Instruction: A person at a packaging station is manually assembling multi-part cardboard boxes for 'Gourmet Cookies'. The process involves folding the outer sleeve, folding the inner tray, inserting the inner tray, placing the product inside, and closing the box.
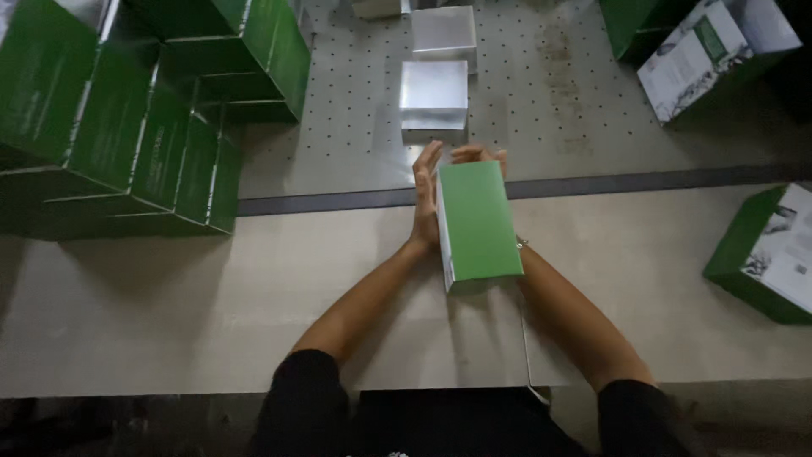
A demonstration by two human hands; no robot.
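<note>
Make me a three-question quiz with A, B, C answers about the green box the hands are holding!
1. Where is the plain green cardboard box?
A. between both hands
B. on the floor
C. atop the stack

2. How many shiny silver square boxes lie in full view on the dotted grey metal plate?
A. five
B. two
C. none

3. How are the hands placed?
A. fists
B. apart, idle
C. flat against the box sides

Answers: A, the left hand and right hand flank it; B, a near one and a far one; C, palms press its sides.

- The held box [479, 224] stands on the table [211, 288].
- Two foil boxes [433, 97] lie behind it.
- Stacked boxes [127, 118] sit far left of it.
- Another box [765, 254] lies right of it.
</note>
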